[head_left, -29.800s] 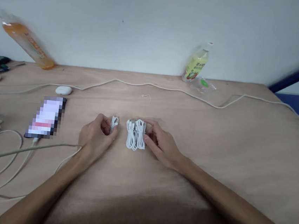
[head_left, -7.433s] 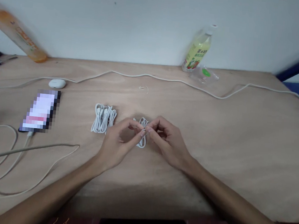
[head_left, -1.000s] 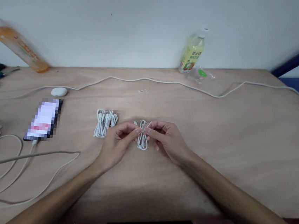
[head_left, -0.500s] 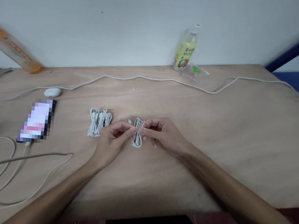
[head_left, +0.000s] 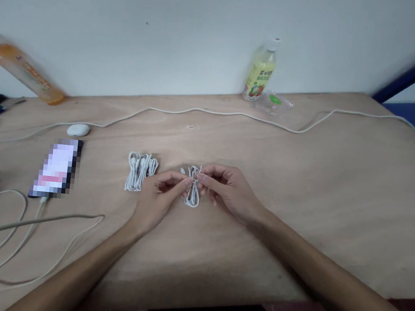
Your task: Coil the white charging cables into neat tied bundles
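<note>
A small looped bundle of white cable (head_left: pixel 191 202) lies on the wooden table in front of me, one connector poking out at its upper left. My left hand (head_left: pixel 156 194) pinches the bundle's middle from the left with thumb and forefinger. From the right, my right hand (head_left: pixel 233 193) has thumb and forefinger closed at the same spot, on what looks like a thin white twist tie (head_left: pixel 201 169); the fingertips partly hide it. Just beyond my left hand rest several more coiled white cables (head_left: pixel 138 171), side by side.
Thin white tie pieces (head_left: pixel 193 127) lie farther back. A phone (head_left: pixel 57 166) with a plugged-in cord and a white earbud case (head_left: pixel 78 130) are at left. One long white cord (head_left: pixel 226 112) crosses the table. Bottles of orange drink (head_left: pixel 28 73) and yellow drink (head_left: pixel 260 75) lean against the wall.
The fingertips of my right hand have shifted slightly up and away from my left thumb at the bundle's middle. The whole view has moved a little; the cable bundle stays between my hands.
</note>
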Demonstrator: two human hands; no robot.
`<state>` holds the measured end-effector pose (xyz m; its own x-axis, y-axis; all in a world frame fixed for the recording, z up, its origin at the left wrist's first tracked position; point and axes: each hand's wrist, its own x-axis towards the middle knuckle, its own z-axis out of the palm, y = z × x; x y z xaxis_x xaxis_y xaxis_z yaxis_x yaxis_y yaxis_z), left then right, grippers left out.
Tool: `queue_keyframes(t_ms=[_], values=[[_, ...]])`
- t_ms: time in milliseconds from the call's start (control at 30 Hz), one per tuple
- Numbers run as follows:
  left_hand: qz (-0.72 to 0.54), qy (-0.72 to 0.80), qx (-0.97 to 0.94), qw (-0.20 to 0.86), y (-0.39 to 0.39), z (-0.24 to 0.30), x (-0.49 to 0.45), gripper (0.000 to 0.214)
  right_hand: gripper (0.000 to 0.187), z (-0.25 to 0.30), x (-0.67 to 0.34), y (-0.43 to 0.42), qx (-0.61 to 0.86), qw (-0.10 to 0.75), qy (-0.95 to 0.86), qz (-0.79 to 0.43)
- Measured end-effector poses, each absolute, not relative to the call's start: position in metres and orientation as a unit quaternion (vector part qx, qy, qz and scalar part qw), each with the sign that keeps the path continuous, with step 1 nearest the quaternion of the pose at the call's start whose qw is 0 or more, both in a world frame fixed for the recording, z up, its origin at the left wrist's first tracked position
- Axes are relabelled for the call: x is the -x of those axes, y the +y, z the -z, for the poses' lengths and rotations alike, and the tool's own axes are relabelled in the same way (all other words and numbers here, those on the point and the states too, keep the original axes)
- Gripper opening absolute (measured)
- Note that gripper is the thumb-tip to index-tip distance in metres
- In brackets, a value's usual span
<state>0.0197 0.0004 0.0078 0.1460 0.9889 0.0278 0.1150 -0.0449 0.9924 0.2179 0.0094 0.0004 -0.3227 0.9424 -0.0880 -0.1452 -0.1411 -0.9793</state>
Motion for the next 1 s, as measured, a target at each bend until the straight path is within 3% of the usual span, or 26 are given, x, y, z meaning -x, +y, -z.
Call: queue_keyframes(t_ms=[467,600,733,1000], values=[[-0.463,0.504,-0.562,0.465,0.002,-0.007,-0.02,0.015,0.034,0.003,-0.215,0.005,0.441,0.436,-0.517,-0.59],[-0.479,0.52,-0.544,0.451,0.001,-0.007,-0.021,0.013,0.025,0.003,-0.228,0.014,0.519,0.446,-0.545,-0.484],[-0.473,0.506,-0.558,0.456,-0.001,-0.005,-0.022,0.012,0.018,0.005,-0.24,0.023,0.598,0.388,-0.593,-0.375],[-0.481,0.534,-0.568,0.402,-0.006,-0.002,-0.024,0.014,0.028,0.003,-0.241,0.024,0.67,0.325,-0.615,-0.259]])
